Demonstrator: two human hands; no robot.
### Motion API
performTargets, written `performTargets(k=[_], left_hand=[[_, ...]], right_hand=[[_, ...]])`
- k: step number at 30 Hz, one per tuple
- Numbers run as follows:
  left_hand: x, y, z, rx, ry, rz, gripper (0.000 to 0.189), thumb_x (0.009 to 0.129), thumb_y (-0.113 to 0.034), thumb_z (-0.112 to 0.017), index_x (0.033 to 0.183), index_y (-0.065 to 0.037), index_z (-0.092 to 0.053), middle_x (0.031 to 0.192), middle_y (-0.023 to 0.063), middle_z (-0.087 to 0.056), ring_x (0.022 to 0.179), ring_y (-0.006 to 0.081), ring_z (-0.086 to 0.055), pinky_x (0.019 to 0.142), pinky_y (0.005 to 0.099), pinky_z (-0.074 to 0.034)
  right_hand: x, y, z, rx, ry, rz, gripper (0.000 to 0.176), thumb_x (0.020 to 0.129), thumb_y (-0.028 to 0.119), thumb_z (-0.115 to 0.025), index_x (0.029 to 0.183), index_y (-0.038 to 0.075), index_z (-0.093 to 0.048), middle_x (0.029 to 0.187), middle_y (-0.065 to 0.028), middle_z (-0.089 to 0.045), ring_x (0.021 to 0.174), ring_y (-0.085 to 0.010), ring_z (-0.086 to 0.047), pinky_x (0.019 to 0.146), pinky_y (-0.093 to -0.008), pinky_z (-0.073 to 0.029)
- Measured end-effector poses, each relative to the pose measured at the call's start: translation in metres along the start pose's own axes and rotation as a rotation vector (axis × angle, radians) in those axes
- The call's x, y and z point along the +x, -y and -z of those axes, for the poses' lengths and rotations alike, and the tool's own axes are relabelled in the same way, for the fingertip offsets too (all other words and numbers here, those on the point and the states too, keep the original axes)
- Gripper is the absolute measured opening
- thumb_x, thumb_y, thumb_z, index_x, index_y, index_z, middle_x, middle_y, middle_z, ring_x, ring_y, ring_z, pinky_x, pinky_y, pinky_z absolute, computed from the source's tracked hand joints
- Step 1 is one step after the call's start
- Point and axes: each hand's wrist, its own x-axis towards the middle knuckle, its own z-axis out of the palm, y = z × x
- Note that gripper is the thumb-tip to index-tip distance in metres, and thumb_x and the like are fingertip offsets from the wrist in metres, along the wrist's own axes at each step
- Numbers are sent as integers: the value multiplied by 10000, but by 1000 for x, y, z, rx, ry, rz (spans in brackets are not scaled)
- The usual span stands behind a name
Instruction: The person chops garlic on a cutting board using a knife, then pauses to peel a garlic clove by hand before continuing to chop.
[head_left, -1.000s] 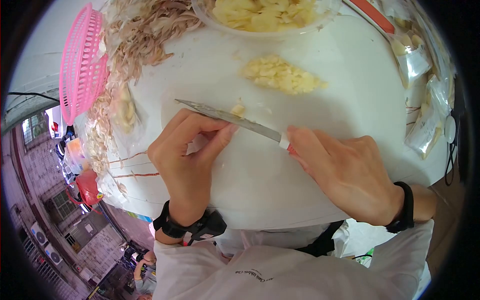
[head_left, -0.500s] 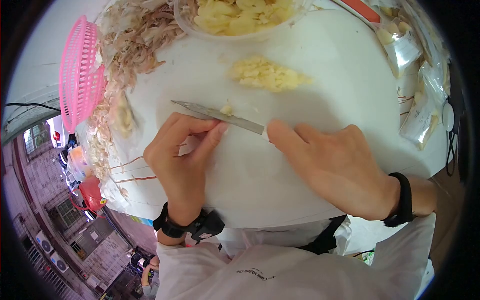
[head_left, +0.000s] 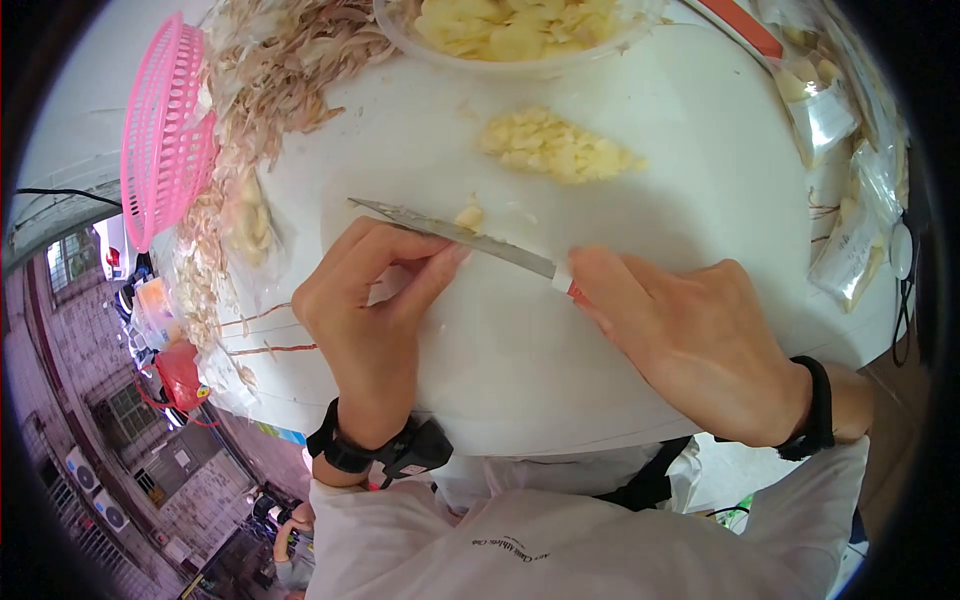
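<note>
A knife [head_left: 505,254] with a narrow metal blade and a white and red handle lies across the middle, its tip to the left. My right hand [head_left: 690,330] is wrapped around the handle. My left hand [head_left: 375,280] is closed at the near side of the blade, thumb and fingers pinching a garlic clove that they mostly hide. On the blade's far side sits a small pale garlic piece [head_left: 470,216]. Beyond it, a pile of sliced garlic [head_left: 560,147] lies on the white table [head_left: 510,370].
A clear tub [head_left: 400,38] of garlic slices stands at the far edge. Garlic skins [head_left: 290,85] are heaped at the left beside a pink basket [head_left: 160,140] and a bagged portion [head_left: 249,225]. Clear packets [head_left: 850,250] and a red-handled tool [head_left: 745,28] lie at the right.
The view has shifted slightly. My right hand and the knife handle have moved a little to the right, and the garlic piece beyond the blade shows larger. Both hands keep their grip.
</note>
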Motion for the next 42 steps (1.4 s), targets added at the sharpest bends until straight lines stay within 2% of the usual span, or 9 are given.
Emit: performTargets(k=[2, 7, 13, 17, 18, 30, 40, 42], left_hand=[[1, 2, -3, -16, -66, -25, 125, 715, 33, -791, 787, 24, -689, 729, 61, -641, 621, 124, -587, 571, 235, -449], [1, 0, -4, -8, -76, -30, 128, 713, 30, -794, 791, 16, -695, 726, 61, -639, 619, 125, -580, 571, 237, -446], [-5, 2, -2, 65, -77, -118, 149, 710, 32, -799, 821, 11, -702, 786, 68, -669, 683, 155, -629, 620, 254, -490], [-7, -1, -3, 104, -81, -184, 151, 720, 40, -790, 837, 15, -697, 835, 78, -689, 740, 180, -667, 671, 267, -522], [-8, -2, -2, 107, -86, -182, 151, 720, 40, -790, 837, 15, -697, 835, 78, -689, 740, 180, -667, 671, 267, -522], [-7, -6, -1, 127, -74, -155, 133, 730, 47, -781, 811, 14, -681, 827, 83, -684, 727, 173, -672, 650, 258, -530], [-7, -2, -3, 87, -75, -206, 166, 716, 75, -781, 811, 22, -657, 821, 89, -669, 750, 184, -681, 647, 260, -540], [-7, -2, -4, 80, -79, -215, 167, 716, 76, -782, 811, 23, -655, 818, 90, -667, 749, 184, -681, 644, 259, -541]], right_hand=[[2, 1, 1, -17, 21, 10, 194, 873, 94, -604, 1042, 75, -511, 706, -66, -566, 572, -252, -585, 448, -370, -415], [7, 3, 5, -61, 77, -6, 221, 851, 87, -571, 1061, 108, -503, 697, -46, -547, 564, -247, -575, 443, -375, -403], [5, 6, -1, -114, 12, -11, 225, 845, 87, -557, 1059, 121, -497, 680, -29, -518, 556, -240, -568, 436, -373, -394], [3, 2, -3, -54, -13, -8, 206, 861, 100, -595, 1046, 108, -505, 712, -49, -567, 573, -248, -585, 448, -366, -412], [3, 0, -3, 20, -44, 6, 201, 869, 104, -610, 1042, 102, -509, 725, -58, -585, 581, -253, -591, 452, -365, -418], [0, -1, -2, -44, -21, 11, 227, 874, 112, -663, 1054, 76, -530, 771, -71, -614, 577, -262, -596, 459, -357, -429], [3, 6, -3, -72, -3, -20, 224, 856, 79, -660, 1040, 88, -534, 770, -61, -606, 574, -254, -597, 461, -352, -437], [6, 8, 0, -106, 64, -44, 221, 847, 70, -659, 1025, 95, -530, 777, -56, -611, 574, -253, -599, 463, -355, -439]])
